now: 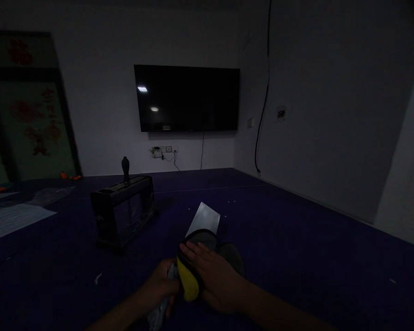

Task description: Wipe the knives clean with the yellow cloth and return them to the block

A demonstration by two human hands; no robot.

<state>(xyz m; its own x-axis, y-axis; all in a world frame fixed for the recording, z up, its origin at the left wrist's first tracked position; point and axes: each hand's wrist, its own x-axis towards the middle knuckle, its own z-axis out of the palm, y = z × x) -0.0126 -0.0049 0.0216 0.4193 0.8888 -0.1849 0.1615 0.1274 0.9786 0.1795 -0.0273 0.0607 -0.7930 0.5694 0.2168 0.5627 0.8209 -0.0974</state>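
Note:
My left hand (163, 285), low in the middle of the view, is closed around the pale grey handle end (158, 315) of what looks like a cleaver. Its broad, flat, shiny blade (203, 218) points away from me. A grey and yellow cloth (188, 280) with a dark edge is folded over the blade's near part. My right hand (217, 276) grips the cloth from above, fingers together and pressed onto it. Part of the cloth hangs out to the right, behind my right hand. The blade's near part is hidden under the cloth.
A black knife block (124, 191) with see-through sides and one dark handle (125, 168) stands left on the purple surface (296, 257). Paper sheets (17, 218) and clear plastic (51, 195) lie farther left. White scraps (97, 278) are scattered around. A television (189, 99) hangs ahead.

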